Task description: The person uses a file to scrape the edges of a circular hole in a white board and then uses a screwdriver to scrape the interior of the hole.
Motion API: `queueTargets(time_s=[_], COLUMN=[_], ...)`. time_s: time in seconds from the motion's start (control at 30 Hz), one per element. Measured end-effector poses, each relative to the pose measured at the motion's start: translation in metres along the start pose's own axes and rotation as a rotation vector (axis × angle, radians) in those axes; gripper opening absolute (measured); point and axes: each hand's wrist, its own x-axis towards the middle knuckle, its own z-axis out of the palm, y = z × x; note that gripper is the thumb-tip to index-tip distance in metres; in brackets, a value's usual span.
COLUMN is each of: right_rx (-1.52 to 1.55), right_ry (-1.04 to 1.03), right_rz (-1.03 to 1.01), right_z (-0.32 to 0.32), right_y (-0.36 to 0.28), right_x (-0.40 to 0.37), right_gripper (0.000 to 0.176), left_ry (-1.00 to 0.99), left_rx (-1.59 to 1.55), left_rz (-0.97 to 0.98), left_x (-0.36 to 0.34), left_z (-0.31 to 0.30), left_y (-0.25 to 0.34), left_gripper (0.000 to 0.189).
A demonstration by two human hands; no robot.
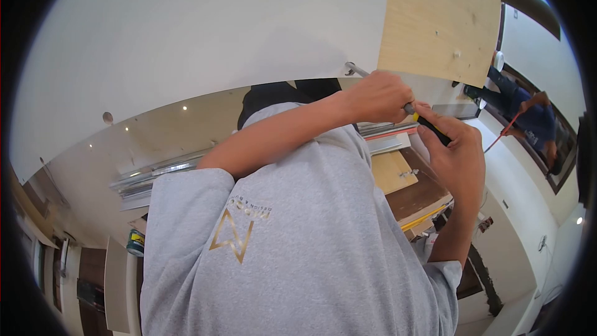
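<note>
My right hand [459, 144] is closed round the black and yellow handle of a screwdriver [441, 137]. Reaching across my body, my left hand [380, 96] has its fingers wrapped about the shaft of the same tool. Beyond the left fist the metal shaft runs on to a small dark metal fitting [350, 68] at the edge of a large white panel [217, 25]. Both hands are close together, just below the point where this panel meets a bare plywood panel [441, 25]. The white panel also has a round hole [107, 118] near its lower left edge.
A person [528, 115] in a dark blue shirt holds a long red tool at the right. Behind my torso lie metal profiles [149, 177] and a wooden board with a hinge [395, 173]. A green tin [135, 242] stands at lower left.
</note>
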Motion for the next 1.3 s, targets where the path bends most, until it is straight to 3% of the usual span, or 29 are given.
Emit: queueTargets(time_s=[0.1, 0.3, 0.4, 0.5, 0.6, 0.8, 0.9, 1.0, 1.3], right_rx=[0.004, 0.039, 0.074, -0.219, -0.280, -0.054, -0.057, -0.028, 0.047], right_ry=[-0.017, -0.019, 0.012, 0.032, 0.052, 0.069, 0.077, 0.055, 0.049], right_rz=[0.033, 0.107, 0.070, -0.091, -0.120, 0.004, 0.023, 0.059, 0.021], right_z=[-0.004, -0.001, 0.005, 0.024, 0.041, 0.023, 0.015, 0.008, 0.011], right_y=[-0.004, -0.010, -0.015, -0.028, -0.025, -0.011, -0.006, -0.010, -0.008], right_x=[0.002, -0.002, -0.006, -0.014, -0.031, -0.020, -0.019, -0.013, -0.017], right_gripper=[0.032, 0.032, 0.031, 0.029, 0.030, 0.031, 0.031, 0.032, 0.029], left_ry=[0.058, -0.012, -0.069, 0.034, 0.188, -0.014, -0.006, 0.133, 0.028], left_rx=[-0.080, -0.073, -0.045, -0.066, -0.055, 0.005, 0.016, -0.049, -0.011], left_rz=[0.035, 0.007, -0.009, 0.053, 0.137, 0.098, 0.086, 0.073, 0.051], left_x=[-0.001, -0.003, -0.007, -0.021, -0.031, -0.016, -0.010, -0.010, -0.014], left_z=[-0.001, -0.007, -0.013, -0.003, 0.009, 0.006, 0.005, 0.010, 0.004], left_y=[0.001, 0.003, 0.004, -0.008, -0.012, -0.013, -0.008, -0.001, 0.002], left_gripper=[0.017, 0.013, 0.029, 0.050, 0.063, 0.048, 0.036, 0.031, 0.044])
